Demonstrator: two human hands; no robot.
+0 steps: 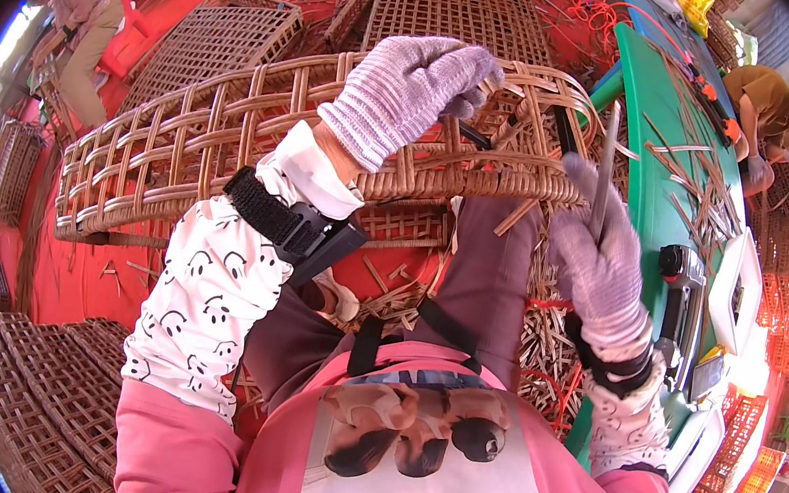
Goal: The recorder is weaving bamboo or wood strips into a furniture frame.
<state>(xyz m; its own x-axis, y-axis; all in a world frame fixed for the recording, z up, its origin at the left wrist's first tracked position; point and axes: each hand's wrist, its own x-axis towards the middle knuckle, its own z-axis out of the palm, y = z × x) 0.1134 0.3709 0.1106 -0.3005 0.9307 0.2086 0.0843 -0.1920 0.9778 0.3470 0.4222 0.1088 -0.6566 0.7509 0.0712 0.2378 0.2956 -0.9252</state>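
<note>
A long curved panel of woven brown rattan [222, 127] lies across my lap, its rounded end to the right. My left hand [413, 96], in a pale lavender knit glove, is closed over the panel's upper edge, fingertips pinched at a strip near that end. Beside the rounded end, my right hand [600, 257], gloved alike, is closed round a thin, flat, greyish piece [607, 159] that points upward; whether it is a blade or a strip I cannot tell. Dark rods show inside the panel, partly hidden behind my left hand.
On my right stands a green table [660, 171] with loose rattan strips, a power tool [681, 282] and a white tray [736, 289]. More woven panels [462, 18] lie on the red floor ahead and at lower left. Offcuts litter the floor. Two other people work at far left and right.
</note>
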